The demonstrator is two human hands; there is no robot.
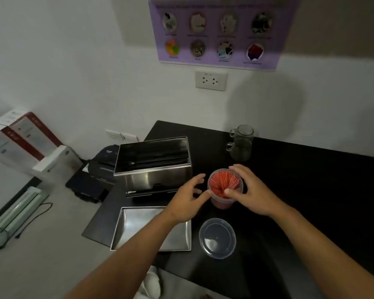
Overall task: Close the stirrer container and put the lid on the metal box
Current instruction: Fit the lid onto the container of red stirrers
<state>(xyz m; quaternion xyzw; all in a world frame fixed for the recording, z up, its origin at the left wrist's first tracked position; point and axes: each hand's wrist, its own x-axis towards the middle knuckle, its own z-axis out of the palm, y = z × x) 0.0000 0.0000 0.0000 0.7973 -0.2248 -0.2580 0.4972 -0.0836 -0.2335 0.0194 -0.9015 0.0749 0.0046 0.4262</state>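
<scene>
A clear round stirrer container [221,202] full of red stirrers stands uncovered on the black counter. My right hand [249,188] wraps its right rim, thumb touching the stirrers. Just left of it my left hand [187,200] hovers with spread fingers, holding nothing. The container's clear round lid [217,238] lies flat on the counter nearer me. The open metal box [153,169] stands to the left, and its metal lid [177,238] lies upside down in front of it, partly under my left forearm.
Two glass mugs [240,142] stand at the back of the black counter [311,180]. A dark device [99,167] sits left of the box. White-and-red cartons [24,139] and a corded appliance [17,212] lie further left. A wall socket [211,80] is above.
</scene>
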